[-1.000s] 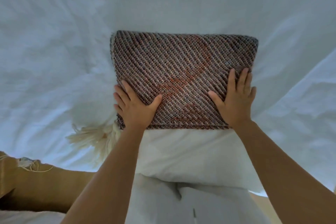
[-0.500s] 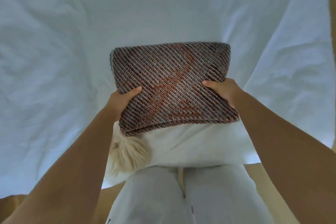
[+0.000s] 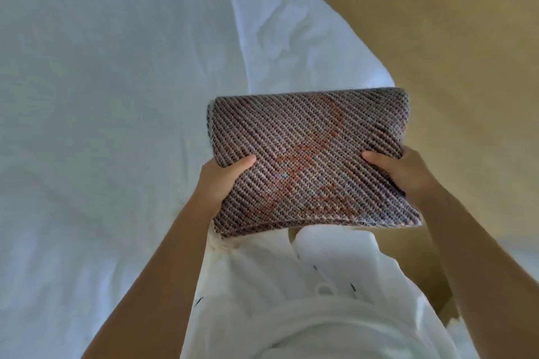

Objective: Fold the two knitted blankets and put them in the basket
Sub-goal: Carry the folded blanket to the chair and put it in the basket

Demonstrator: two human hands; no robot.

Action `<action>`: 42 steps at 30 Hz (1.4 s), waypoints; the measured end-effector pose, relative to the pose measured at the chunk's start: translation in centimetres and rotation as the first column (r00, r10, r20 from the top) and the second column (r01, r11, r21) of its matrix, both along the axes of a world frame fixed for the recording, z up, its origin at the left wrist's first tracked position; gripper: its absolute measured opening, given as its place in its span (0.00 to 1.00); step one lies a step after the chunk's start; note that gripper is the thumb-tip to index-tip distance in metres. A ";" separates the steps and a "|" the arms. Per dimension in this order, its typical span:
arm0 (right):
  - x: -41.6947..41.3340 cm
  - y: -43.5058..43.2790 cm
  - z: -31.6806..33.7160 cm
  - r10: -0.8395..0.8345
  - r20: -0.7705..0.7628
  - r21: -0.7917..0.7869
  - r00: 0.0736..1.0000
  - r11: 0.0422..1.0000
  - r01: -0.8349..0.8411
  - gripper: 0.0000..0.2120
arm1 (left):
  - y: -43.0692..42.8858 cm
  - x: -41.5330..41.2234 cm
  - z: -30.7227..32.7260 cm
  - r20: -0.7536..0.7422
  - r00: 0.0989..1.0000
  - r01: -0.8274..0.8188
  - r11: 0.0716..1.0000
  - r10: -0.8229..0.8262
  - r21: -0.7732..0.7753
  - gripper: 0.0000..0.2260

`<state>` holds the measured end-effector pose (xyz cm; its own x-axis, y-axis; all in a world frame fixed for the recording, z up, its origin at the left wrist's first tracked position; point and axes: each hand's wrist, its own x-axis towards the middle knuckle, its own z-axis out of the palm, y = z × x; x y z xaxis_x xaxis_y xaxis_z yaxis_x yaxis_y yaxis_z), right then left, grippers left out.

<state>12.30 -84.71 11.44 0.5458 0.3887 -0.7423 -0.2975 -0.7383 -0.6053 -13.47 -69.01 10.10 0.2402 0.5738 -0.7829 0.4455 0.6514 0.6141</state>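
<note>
As left grip [image 3: 222, 181], right grip [image 3: 404, 173] clasp it, folded blanket [image 3: 309, 154] — aloft.

— How was the light?
— Soft and dim, cool on the white sheet [image 3: 102, 96], warmer on the tan surface [image 3: 437, 23] toward one o'clock. No glare; faint shadows lay in the creases.
— Sharpness?
— The blanket [image 3: 306, 160] weave was crisp; the edges bowed, slightly smeared at six o'clock.

The blanket [image 3: 309, 160] hides the fingers of both hands [image 3: 223, 181] [image 3: 404, 173].
</note>
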 end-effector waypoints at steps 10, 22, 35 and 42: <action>9.6 -24.6 1.5 -0.535 -0.025 0.096 0.845 0.840 0.535 0.13 | -12.1 23.8 4.0 -0.032 0.798 0.595 0.781 -0.601 0.188 0.24; 19.2 -36.9 2.4 -0.828 -0.041 0.193 0.560 0.543 0.817 0.07 | -22.7 43.9 4.0 -0.018 0.631 0.771 0.625 -0.775 0.125 0.14; 35.7 -40.1 2.9 -0.997 0.007 0.229 0.078 0.078 0.970 0.09 | -30.3 74.8 5.7 0.052 0.187 0.971 0.192 -0.981 0.141 0.08; 41.0 -45.1 2.7 -0.978 0.016 0.252 -0.206 -0.195 0.948 0.06 | -40.6 85.7 5.7 0.050 -0.056 0.982 -0.046 -0.997 0.185 0.08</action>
